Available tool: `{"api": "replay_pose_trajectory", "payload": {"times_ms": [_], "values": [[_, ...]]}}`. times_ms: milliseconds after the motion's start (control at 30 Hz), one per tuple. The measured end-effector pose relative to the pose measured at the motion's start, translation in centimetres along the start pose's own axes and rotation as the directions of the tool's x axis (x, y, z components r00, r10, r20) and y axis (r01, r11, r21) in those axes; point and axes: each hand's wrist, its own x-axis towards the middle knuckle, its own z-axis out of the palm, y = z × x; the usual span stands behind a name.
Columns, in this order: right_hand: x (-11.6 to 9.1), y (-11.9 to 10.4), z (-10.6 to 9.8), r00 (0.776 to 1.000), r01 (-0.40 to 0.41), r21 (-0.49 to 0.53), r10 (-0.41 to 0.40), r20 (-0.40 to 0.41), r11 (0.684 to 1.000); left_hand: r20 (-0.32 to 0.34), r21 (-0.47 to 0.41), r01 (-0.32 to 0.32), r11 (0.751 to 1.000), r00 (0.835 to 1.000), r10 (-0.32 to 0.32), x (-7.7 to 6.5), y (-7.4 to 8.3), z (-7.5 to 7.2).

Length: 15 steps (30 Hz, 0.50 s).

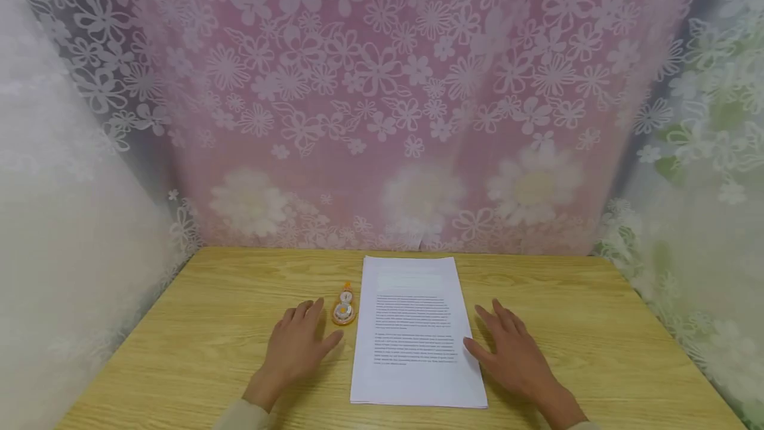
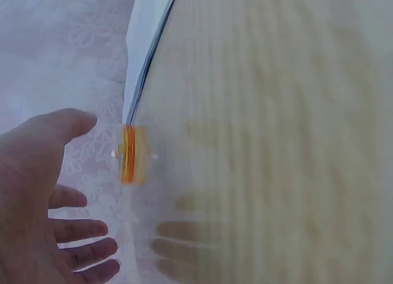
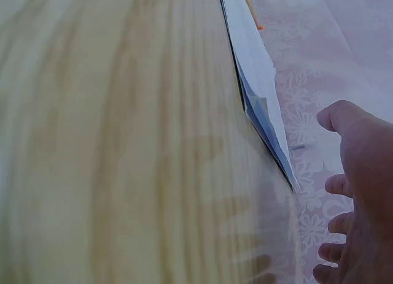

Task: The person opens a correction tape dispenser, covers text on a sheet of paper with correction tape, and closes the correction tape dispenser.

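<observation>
A stack of printed paper sheets [image 1: 412, 337] lies flat on the wooden table, two blocks of text facing up. Just left of it is an orange correction tape dispenser [image 1: 343, 310] with a clear window, its narrow tip pointing to the far edge. My left hand [image 1: 300, 340] hovers beside the dispenser, fingers spread, holding nothing. On the other side, my right hand [image 1: 513, 354] is spread near the paper's right edge, its thumb close to that edge; whether it touches, I cannot tell. In the right wrist view, the sheets [image 3: 255, 56] are slightly parted at one corner.
The light wooden table [image 1: 197, 324] reaches back to a pink flowered curtain [image 1: 382, 105]. Whitish flowered curtains hang at the left [image 1: 71, 217] and right [image 1: 704, 217] sides.
</observation>
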Motion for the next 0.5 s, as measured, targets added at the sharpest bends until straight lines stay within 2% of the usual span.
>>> {"api": "replay_pose_trajectory", "payload": {"times_ms": [100, 167, 300, 400, 500], "values": [[0.1, -0.1, 0.0, 1.0, 0.0, 0.005, 0.0, 0.002, 1.0, -0.034, -0.003, 0.003, 1.0, 0.999, -0.003, 0.9, 0.5, 0.3], [0.2, -0.2, 0.0, 1.0, 0.001, 0.009, -0.001, -0.002, 1.0, -0.033, -0.018, 0.02, 1.0, 0.999, -0.02, 1.5, 0.8, 0.5], [0.3, -0.4, 0.2, 1.0, 0.0, 0.017, 0.0, -0.005, 1.0, 0.017, -0.045, 0.099, 0.994, 0.995, -0.098, 2.5, 1.5, 1.0], [0.3, -0.6, 0.2, 1.0, -0.004, 0.017, 0.004, -0.004, 1.0, 0.059, -0.062, 0.167, 0.984, 0.985, -0.163, 3.2, 2.0, 1.3], [0.3, -0.7, 0.2, 1.0, -0.006, 0.018, 0.007, -0.006, 1.0, 0.083, -0.057, 0.207, 0.977, 0.976, -0.202, 3.8, 2.3, 1.4]]}}
